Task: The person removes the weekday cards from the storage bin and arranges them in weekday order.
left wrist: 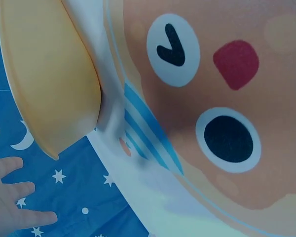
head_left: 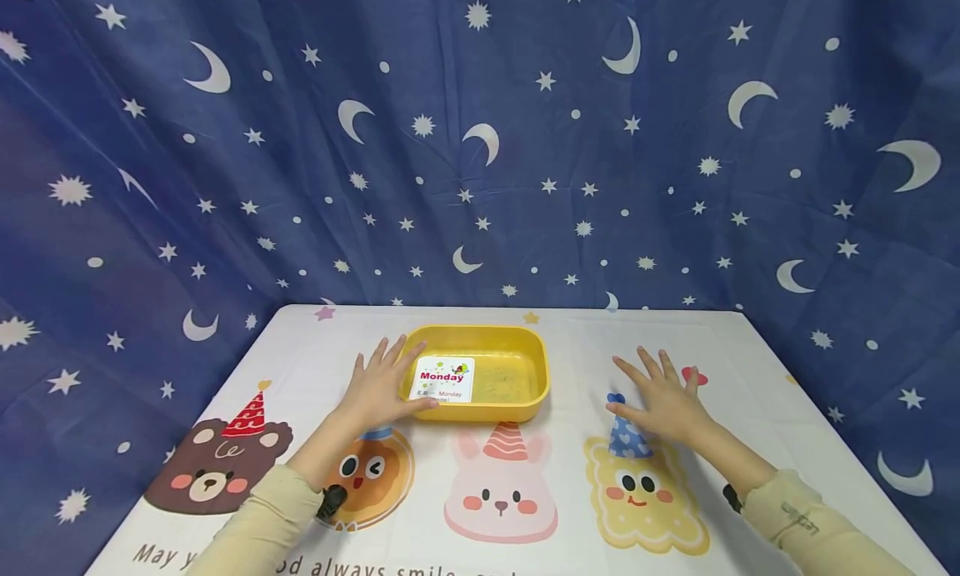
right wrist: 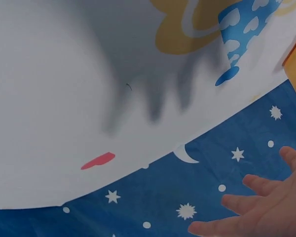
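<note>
A yellow plastic tray point(head_left: 531, 405) stands toward the back of the table, a white card marked "Monday" point(head_left: 443, 379) at its left inside. My left hand point(head_left: 381, 386) hovers at the tray's left end with fingers spread; whether it touches the rim I cannot tell. In the left wrist view the tray's outer wall point(left wrist: 59, 74) rises beside the spread fingers of that hand point(left wrist: 12, 190). Off to the tray's right, my right hand point(head_left: 666, 401) is held over the tabletop, fingers apart and holding nothing. The right wrist view shows those fingers point(right wrist: 256, 205) and their shadow on the cloth.
A white tablecloth point(head_left: 577, 509) printed with a bear, a rabbit and other cartoon figures covers the table. Behind the table's far edge hangs a dark blue curtain point(head_left: 525, 226) with moons and stars. Dark straps point(head_left: 332, 503) show at the wrists.
</note>
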`<state>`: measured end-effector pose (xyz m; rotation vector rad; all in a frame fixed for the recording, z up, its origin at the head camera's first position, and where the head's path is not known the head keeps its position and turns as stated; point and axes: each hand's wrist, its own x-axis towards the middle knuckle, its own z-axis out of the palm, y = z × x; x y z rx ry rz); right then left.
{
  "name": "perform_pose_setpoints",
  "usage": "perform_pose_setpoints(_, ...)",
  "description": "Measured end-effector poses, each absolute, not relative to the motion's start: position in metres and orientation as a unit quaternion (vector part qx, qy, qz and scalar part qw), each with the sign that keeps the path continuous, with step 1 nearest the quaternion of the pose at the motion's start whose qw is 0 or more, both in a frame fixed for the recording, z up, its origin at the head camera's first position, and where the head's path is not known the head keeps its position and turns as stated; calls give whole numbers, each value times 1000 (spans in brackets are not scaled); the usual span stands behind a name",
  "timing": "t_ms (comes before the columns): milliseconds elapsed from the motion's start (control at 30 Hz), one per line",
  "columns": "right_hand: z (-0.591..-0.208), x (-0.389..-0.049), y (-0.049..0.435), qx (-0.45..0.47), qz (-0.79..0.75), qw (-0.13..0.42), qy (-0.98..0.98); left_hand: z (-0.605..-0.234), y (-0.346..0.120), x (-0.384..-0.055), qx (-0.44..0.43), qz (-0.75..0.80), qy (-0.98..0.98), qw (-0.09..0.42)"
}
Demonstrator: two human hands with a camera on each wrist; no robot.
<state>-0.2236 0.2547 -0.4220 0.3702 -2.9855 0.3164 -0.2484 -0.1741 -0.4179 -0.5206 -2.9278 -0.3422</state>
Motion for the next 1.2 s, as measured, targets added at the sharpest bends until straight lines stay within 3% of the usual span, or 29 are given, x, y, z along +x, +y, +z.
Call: perform_pose_setpoints(1200, -416, -230, 256, 197, 99, 157, -963, -407, -161, -254, -211, -151, -952, 163)
